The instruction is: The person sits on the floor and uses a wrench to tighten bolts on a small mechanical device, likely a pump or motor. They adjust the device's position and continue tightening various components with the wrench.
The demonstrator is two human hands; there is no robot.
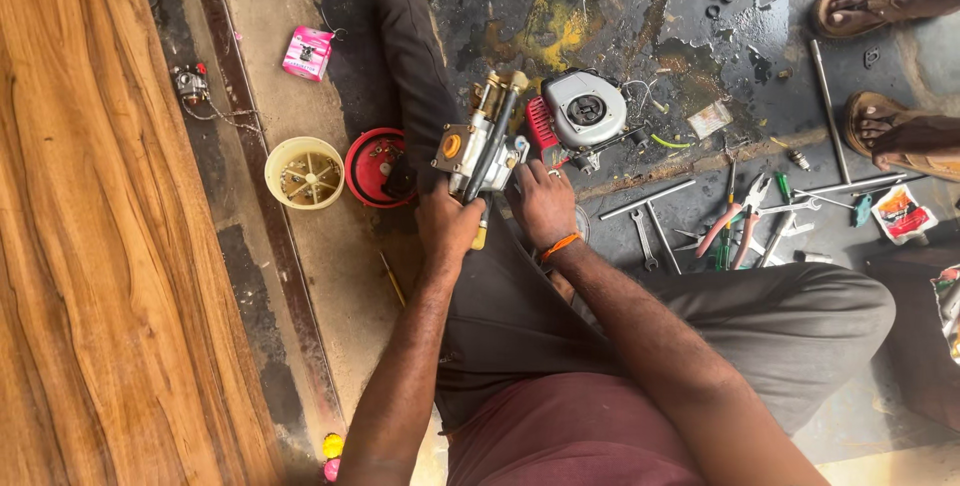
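We hold the metal pump assembly [480, 151] over the lap, above the oily floor [600, 6]. Left hand [447, 226] wraps its base; right hand [543, 204] presses its side, fingers closed against it. It looks heavy, rigid and greasy: grip the cast body, not the brass fitting [497, 89]. The small engine [580, 111] lies just beyond.

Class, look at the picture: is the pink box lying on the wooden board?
No, the pink box lies on the concrete floor, right of the wooden board.

Bare concrete floor [330, 266] left; scattered wrenches [650, 236] and pliers [735, 226] crowd right.
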